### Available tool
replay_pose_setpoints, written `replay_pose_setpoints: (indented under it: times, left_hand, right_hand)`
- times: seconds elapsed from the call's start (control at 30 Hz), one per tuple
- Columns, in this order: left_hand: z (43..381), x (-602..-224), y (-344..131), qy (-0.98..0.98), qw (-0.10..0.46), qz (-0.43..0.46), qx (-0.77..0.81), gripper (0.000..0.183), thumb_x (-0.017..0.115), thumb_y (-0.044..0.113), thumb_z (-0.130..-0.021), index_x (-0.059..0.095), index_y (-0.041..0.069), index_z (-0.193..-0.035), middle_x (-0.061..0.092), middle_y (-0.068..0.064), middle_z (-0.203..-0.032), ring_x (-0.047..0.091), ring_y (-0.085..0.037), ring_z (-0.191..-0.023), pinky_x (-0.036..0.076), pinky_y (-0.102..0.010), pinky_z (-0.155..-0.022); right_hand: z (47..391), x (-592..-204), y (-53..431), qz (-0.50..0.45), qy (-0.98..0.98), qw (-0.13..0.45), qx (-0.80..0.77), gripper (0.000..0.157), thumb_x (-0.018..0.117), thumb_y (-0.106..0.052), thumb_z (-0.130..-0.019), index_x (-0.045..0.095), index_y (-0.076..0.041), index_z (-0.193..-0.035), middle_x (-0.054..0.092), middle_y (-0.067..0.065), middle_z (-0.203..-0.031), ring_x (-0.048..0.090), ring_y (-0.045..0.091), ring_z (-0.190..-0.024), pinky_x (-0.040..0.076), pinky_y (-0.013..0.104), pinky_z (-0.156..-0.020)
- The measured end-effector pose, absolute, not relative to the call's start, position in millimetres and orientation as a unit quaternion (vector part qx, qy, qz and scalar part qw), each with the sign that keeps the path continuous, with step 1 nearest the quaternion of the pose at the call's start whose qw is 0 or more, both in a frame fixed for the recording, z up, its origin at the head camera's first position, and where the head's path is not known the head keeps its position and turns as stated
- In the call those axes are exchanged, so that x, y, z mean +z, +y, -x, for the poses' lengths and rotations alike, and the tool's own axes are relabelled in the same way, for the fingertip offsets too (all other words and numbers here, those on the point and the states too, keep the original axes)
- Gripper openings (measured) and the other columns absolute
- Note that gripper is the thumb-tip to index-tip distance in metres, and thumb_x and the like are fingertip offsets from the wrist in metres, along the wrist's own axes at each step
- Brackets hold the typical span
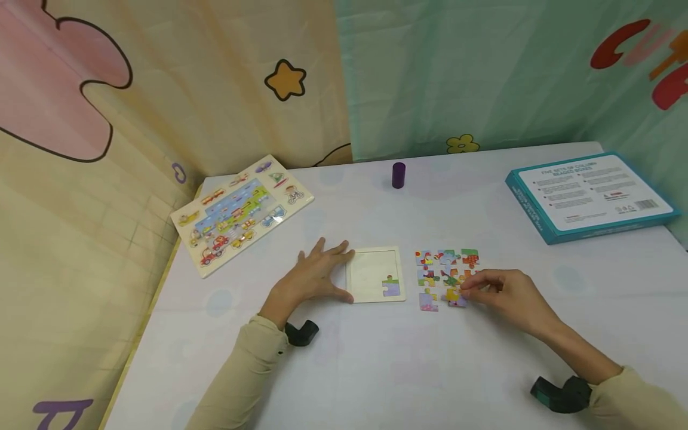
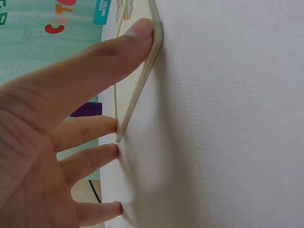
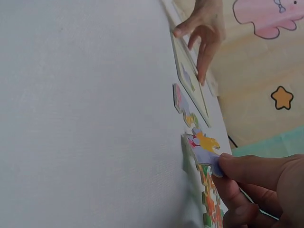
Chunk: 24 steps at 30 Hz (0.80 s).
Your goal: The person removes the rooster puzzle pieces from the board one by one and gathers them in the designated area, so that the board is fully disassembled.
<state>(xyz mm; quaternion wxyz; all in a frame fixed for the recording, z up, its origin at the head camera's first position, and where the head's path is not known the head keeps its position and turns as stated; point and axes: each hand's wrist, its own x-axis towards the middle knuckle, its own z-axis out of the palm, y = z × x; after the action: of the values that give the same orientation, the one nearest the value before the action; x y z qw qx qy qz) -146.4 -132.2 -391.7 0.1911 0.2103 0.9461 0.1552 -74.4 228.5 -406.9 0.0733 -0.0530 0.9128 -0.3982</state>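
My left hand [image 1: 317, 272] spreads its fingers along the left side of a pale wooden puzzle tray [image 1: 371, 251]; the thumb rests on its near edge in the left wrist view. One purple-and-green puzzle piece [image 1: 391, 288] lies in the tray's lower right corner. Between thumb and fingers my right hand [image 1: 502, 292] pinches a yellow-and-lilac puzzle piece [image 3: 204, 148], tilted up from the table in the right wrist view. Beside the tray, several loose puzzle pieces [image 1: 428, 300] lie in rough rows, some partly hidden by the right hand.
A picture puzzle board [image 1: 242, 215] with vehicles lies at the back left. Near the back edge stands a dark purple cylinder [image 1: 398, 175]. A teal-edged box [image 1: 593, 197] lies at the back right. Printed curtains [image 1: 467, 71] hang behind the white table [image 1: 408, 370].
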Motion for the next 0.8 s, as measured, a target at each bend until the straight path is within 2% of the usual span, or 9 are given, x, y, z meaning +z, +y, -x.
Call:
replay_pose_setpoints:
  times: [0.33, 0.47, 0.67, 0.8]
  left_hand:
    - [146.4, -393.3, -132.9, 0.946, 0.194, -0.208, 0.156, 0.100, 0.089, 0.047, -0.065, 0.043, 0.018, -0.150, 0.023, 0.002, -0.161, 0.004, -0.043, -0.148, 0.010, -0.076, -0.106]
    - [145.9, -392.6, -133.2, 0.946, 0.195, -0.207, 0.159, 0.100, 0.089, 0.047, -0.065, 0.043, 0.018, -0.150, 0.023, 0.002, -0.161, 0.004, -0.043, -0.148, 0.010, -0.076, -0.106]
    - [145.9, -392.5, -133.2, 0.946, 0.194, -0.207, 0.157, 0.100, 0.089, 0.047, -0.065, 0.043, 0.018, -0.150, 0.023, 0.003, -0.161, 0.004, -0.043, -0.148, 0.010, -0.076, -0.106]
    - [146.2, -393.6, -132.8, 0.946, 0.193, -0.208, 0.155, 0.100, 0.089, 0.047, -0.065, 0.043, 0.018, -0.150, 0.023, 0.002, -0.161, 0.004, -0.043, -0.148, 0.010, -0.076, -0.106]
  right_hand:
    - [75.8, -410.0, 232.1, 0.040, 0.912, 0.092, -0.398, 0.008, 0.075, -0.014, -0.086, 0.078, -0.013, -0.094, 0.072, 0.003, -0.099, 0.052, 0.012, -0.073, 0.043, 0.022, -0.058]
    - [75.2, -411.3, 229.0, 0.038, 0.915, 0.093, -0.391, 0.009, 0.077, -0.017, -0.085, 0.079, -0.014, -0.093, 0.072, 0.001, -0.097, 0.053, 0.013, -0.076, 0.043, 0.022, -0.059]
    - [73.3, -411.9, 221.5, 0.028, 0.926, 0.077, -0.369, 0.007, 0.080, -0.019, -0.082, 0.080, -0.018, -0.088, 0.072, -0.002, -0.088, 0.046, 0.013, -0.070, 0.036, 0.025, -0.055]
    - [72.9, -411.9, 219.3, 0.028, 0.929, 0.068, -0.362, 0.005, 0.081, -0.019, -0.081, 0.080, -0.018, -0.086, 0.072, -0.002, -0.086, 0.047, 0.013, -0.069, 0.036, 0.025, -0.055]
